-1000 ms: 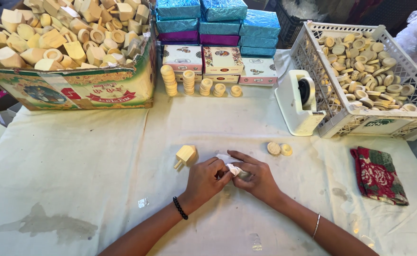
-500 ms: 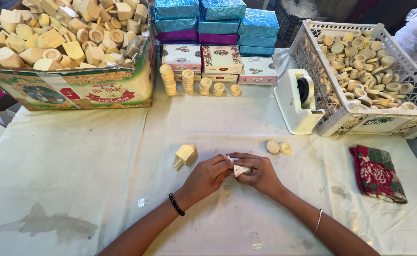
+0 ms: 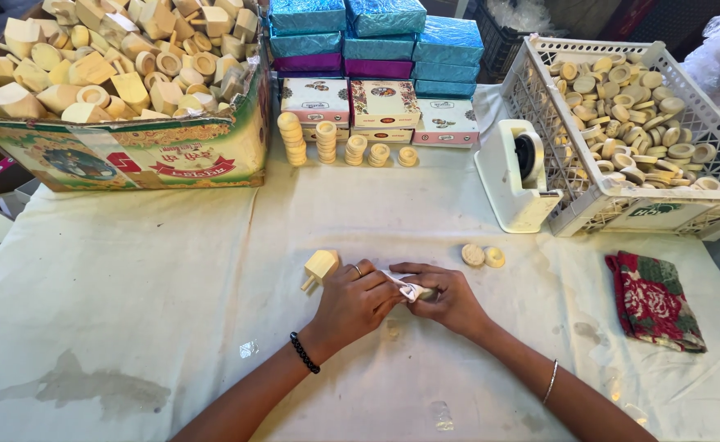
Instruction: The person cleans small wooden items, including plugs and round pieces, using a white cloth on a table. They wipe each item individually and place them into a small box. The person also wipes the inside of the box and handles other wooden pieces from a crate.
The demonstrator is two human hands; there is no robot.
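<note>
Bright, even daylight; sharp, soft shadows.

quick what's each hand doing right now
Left hand: closed on the small white wrapped piece.
Right hand: closed on the same piece, from the other side.

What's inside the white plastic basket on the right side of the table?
The white basket holds a heap of round cream discs, many with a hollowed centre. Whatever lies under the top layer is covered.
</note>
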